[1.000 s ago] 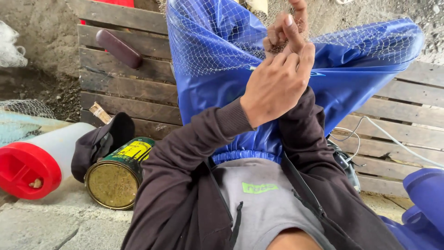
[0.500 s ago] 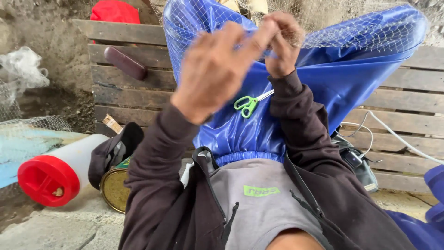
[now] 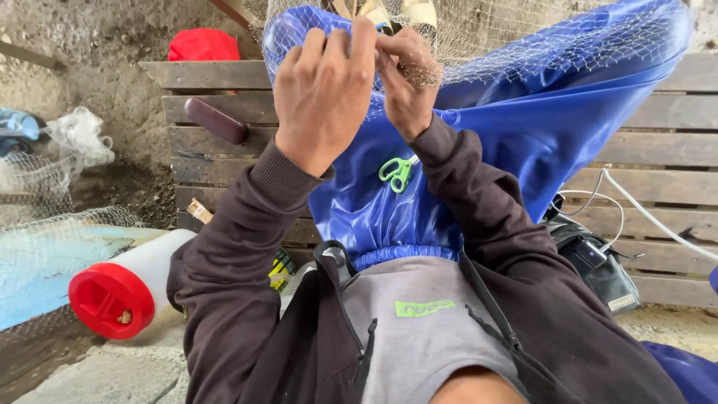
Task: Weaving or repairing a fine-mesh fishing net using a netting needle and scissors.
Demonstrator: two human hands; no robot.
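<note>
change since earlier: the left hand [image 3: 323, 93] was a blur sweeping across the lap; it is now sharp and raised at 12 o'clock, just beside the right hand [image 3: 407, 82]. the view has swung, so the red-lidded jug sits further in from 9 o'clock and the tin is nearly covered by the sleeve.
left hand: back toward the viewer, fingers curled narrow at the net; what they pinch i cannot tell.
right hand: fingers closed tight on a bunch of the fishing net [image 3: 523, 52].
fishing net: fine pale mesh, draped over the raised knees from 12 to 2 o'clock, bunched where the two hands meet.
blue trousers [image 3: 523, 142]: glossy blue waterproof cloth under the net, filling the centre.
scissors [image 3: 398, 172]: green handles, lying on the blue cloth just below the hands, near the centre.
jug [image 3: 138, 280]: white plastic, on its side at 8 o'clock, red lid toward the viewer with a small tan bit in its recess; the inside is not visible.
tin [image 3: 280, 269]: only a yellow and green label edge shows by the left sleeve.
pallet [image 3: 658, 157]: weathered wooden slats behind the legs.
dark case [image 3: 215, 120]: maroon, oblong, lying on the pallet at 10 o'clock.
black pouch [image 3: 598, 262]: at 4 o'clock, white cable beside it.
</note>
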